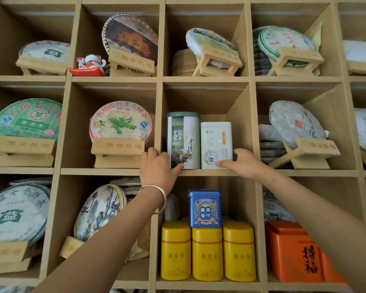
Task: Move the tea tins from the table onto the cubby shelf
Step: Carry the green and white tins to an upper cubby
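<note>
Two tea tins stand upright side by side in the middle cubby of the wooden shelf [209, 172]: a tall green and silver tin [183, 136] on the left and a shorter white tin [216, 142] on the right. My left hand [156, 168] grips the green tin's lower left side, thumb across its front. My right hand [239, 162] holds the white tin's lower right corner, thumb on its front. In the cubby below, three yellow tins [207, 253] stand in a row with a blue tin [205, 209] on top.
Round wrapped tea cakes on wooden stands, such as the one [119, 125] in the left neighbouring cubby, fill the cubbies around. A lucky cat figure [90, 64] sits upper left. Orange tins [294, 251] stand at lower right. The table is out of view.
</note>
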The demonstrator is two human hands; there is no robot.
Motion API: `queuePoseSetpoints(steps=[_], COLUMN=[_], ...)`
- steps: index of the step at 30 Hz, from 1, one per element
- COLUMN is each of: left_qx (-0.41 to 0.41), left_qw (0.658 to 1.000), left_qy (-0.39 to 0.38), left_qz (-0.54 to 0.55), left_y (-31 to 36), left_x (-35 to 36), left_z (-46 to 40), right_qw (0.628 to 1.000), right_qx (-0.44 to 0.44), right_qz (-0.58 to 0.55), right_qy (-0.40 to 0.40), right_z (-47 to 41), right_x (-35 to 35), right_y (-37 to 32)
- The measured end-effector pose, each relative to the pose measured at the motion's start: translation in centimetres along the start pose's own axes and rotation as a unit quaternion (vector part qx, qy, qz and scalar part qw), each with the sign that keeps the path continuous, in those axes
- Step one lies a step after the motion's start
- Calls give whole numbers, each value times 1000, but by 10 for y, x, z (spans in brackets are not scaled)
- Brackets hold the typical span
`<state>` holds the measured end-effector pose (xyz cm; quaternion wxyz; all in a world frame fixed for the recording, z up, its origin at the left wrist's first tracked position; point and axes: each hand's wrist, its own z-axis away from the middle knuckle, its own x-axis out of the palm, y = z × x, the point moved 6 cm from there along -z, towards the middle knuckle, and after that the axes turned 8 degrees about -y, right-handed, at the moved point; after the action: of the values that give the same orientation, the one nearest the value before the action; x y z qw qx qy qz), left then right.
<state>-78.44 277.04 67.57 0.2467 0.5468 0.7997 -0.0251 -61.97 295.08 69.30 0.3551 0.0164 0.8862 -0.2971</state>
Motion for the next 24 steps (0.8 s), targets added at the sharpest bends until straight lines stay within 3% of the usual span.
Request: queuePoseSetpoints(steps=[12, 24], left_qx=[8, 22], left_qw=[1000, 998], left_qy=[10, 12], left_qz=[24, 54], left_y=[-4, -7], left_x=[1, 1], left_z=[-2, -2], right_qw=[999, 994], right_qx=[43, 30], right_qz=[0, -42], right_qy=[-28, -91], right_z=[-8, -11], right_x=[-7, -9], right_y=[7, 6])
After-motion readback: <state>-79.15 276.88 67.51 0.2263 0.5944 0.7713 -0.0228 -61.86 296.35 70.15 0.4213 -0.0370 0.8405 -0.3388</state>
